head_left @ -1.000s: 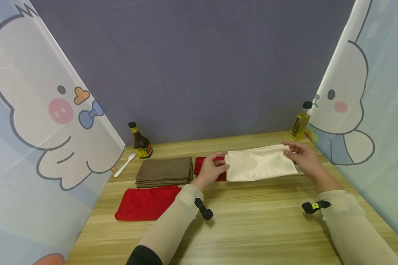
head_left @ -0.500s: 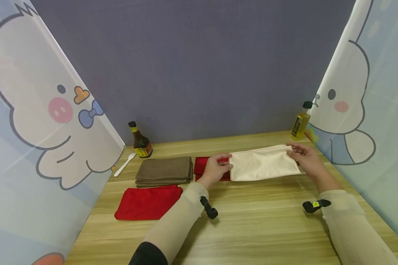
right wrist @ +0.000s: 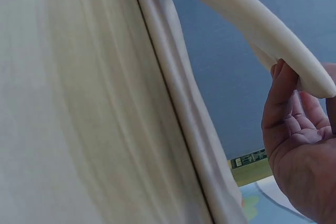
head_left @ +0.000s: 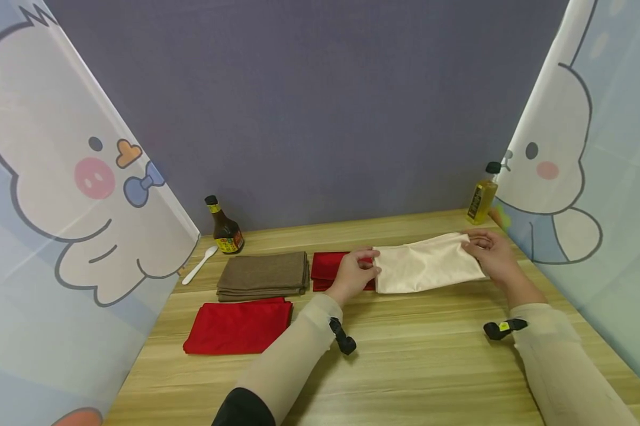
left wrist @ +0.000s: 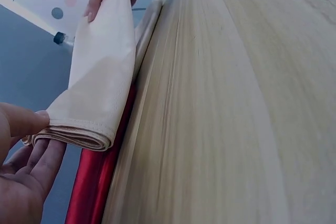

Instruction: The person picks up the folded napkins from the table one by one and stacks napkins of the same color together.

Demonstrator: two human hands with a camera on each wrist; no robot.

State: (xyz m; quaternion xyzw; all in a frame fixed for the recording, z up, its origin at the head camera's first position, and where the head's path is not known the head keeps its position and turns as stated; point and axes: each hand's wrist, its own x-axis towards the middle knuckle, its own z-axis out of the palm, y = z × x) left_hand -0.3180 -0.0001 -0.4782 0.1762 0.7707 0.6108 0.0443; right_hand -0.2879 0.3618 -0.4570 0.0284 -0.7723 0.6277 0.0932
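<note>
Both hands hold a folded cream cloth (head_left: 423, 264) by its two ends, raised off the table. My left hand (head_left: 353, 275) pinches its left end, thumb on top and fingers beneath; the layered fold edges show in the left wrist view. The other end is pinched by my right hand (head_left: 491, 257), seen from below in the right wrist view. Under the raised cloth, a second cream cloth (right wrist: 181, 98) lies on the table. A folded dark red cloth (head_left: 327, 266) lies left of it, partly hidden behind my left hand.
A stack of brown cloth (head_left: 263, 273) lies left of centre, with a bright red folded cloth (head_left: 234, 328) before it. Near the left wall stand a dark sauce bottle (head_left: 227, 231) and a white spoon (head_left: 199, 265). An oil bottle (head_left: 482, 198) stands at the back right corner.
My left hand has moved a little to the right with the left end of the cream cloth, uncovering more of the dark red cloth. My right hand has shifted slightly right.
</note>
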